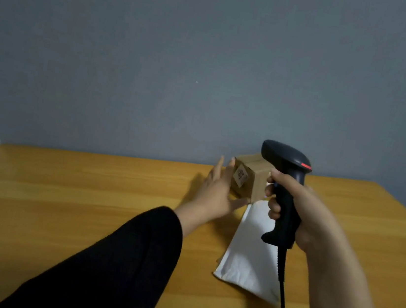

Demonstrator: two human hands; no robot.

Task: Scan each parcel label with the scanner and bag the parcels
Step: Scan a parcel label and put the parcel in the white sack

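A black sleeve (118, 259) covers the left arm, which reaches in from the bottom left across a wooden table (88, 190). The right forearm is bare and enters from the bottom right.

1 black cable (283, 293) hangs down from the handle of a black handheld barcode scanner (287, 190). The right hand (300, 210) grips this handle with its fingers wrapped round it, holding the scanner upright above the table. The scanner's head points left, toward the box, and shows a red strip on top.

Under the scanner lies 1 flat white mailer bag (247, 258), angled on the table.

Farther off, the left hand (217, 192) grasps a small cardboard box (254, 184), fingers flat against its left side and thumb along its near bottom edge. The box sits tilted at the bag's far end, just left of the scanner, with a small printed label (240, 176) facing the camera.

A plain grey wall (208, 64) rises behind the table.
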